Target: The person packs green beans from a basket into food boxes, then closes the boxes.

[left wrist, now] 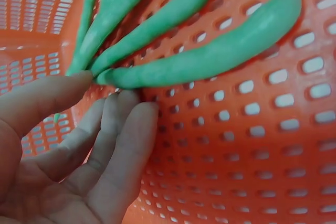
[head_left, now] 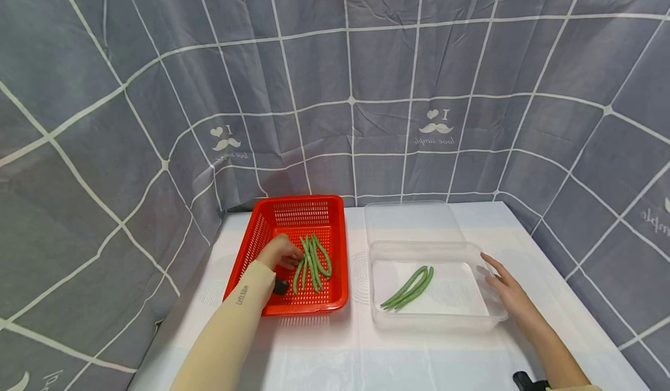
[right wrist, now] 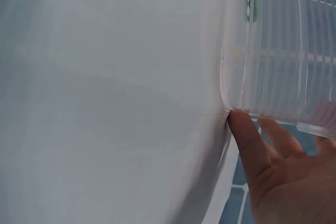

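Several green beans [head_left: 314,263] lie in a fan on the floor of the red plastic basket [head_left: 340,257]. My left hand [head_left: 282,254] reaches into the basket at their left side. In the left wrist view its fingertips [left wrist: 144,114] are right at the bean ends, with a gap between thumb and fingers. A small bunch of green beans [head_left: 408,289] lies slantwise in the clear plastic container [head_left: 437,323] on the right. My right hand [head_left: 505,289] rests against that container's right side, fingers extended; the right wrist view shows its fingertips touching the clear wall [right wrist: 273,77].
A white cloth [head_left: 314,356] covers the table. Behind the container lies a flat clear sheet, like a lid [head_left: 413,219]. Grey checked curtains [head_left: 324,88] hang around the back and both sides. The basket stands left of the container, a narrow gap between them.
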{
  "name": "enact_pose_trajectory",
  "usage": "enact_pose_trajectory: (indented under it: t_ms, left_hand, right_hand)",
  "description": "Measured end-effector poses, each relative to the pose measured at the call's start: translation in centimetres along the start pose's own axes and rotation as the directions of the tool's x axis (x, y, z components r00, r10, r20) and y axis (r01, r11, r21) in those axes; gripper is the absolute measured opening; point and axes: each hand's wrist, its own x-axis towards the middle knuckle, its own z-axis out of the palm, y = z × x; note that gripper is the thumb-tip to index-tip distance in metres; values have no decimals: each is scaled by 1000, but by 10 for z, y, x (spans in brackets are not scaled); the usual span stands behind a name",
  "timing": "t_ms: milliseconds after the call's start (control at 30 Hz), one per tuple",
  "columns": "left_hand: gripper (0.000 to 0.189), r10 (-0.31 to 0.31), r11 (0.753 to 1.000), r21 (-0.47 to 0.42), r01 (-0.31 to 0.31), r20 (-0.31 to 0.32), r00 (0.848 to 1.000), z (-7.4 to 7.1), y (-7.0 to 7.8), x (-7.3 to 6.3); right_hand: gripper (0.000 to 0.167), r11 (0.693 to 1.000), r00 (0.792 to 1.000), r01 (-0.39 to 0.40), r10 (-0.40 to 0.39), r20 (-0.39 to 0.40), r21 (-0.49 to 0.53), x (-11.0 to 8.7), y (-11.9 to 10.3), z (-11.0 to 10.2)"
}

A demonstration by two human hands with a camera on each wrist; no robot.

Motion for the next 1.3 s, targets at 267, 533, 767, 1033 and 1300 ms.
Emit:
enact_pose_trajectory:
  t_ms: [267,533,767,1033,1300]
  left_hand:
    - [46,0,990,144,8,-56,998,10,3,10]
    - [43,1,988,155,11,-77,997,12,3,9]
    - [21,-2,997,72,4,-22,1000,5,1,3]
    - [8,23,999,-33,-22,14,1000,-12,-6,-4]
    - [29,78,973,-221,-68,38,996,-31,-10,-9]
  right_hand:
    - [65,1000,1000,-2,2,2,2,0,-1,1]
    - [64,1000,1000,-12,12,2,5,0,-2,1]
    - [64,1000,1000,-12,12,4,16,1,-1,1]
    - [64,1000,1000,-5,5,1,22,1,-1,3]
    - [64,1000,1000,-10,10,4,16,-1,-2,1]
